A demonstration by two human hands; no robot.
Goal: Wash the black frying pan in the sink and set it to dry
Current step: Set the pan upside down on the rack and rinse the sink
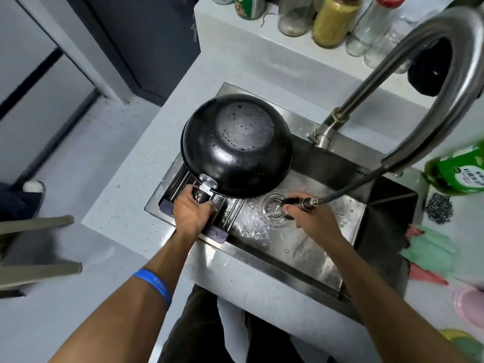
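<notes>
While left hand fingers grip frying pan, right hand fingers hold sprayer over wet steel sink.

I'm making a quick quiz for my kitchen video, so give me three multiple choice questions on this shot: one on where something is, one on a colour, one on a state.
1. Where does the steel scourer lie?
A. on the counter right of the sink
B. in the pan
C. on the drain

2. What colour is the wristband?
A. red
B. blue
C. white

3. How is the black frying pan held?
A. bottom up
B. hollow up, full of water
C. flat on the counter

Answers: A, it sits beyond the sink rim, by the green bottle; B, a blue band rings the left forearm; C is wrong, A: the left hand grips its handle, wet underside showing.
</notes>
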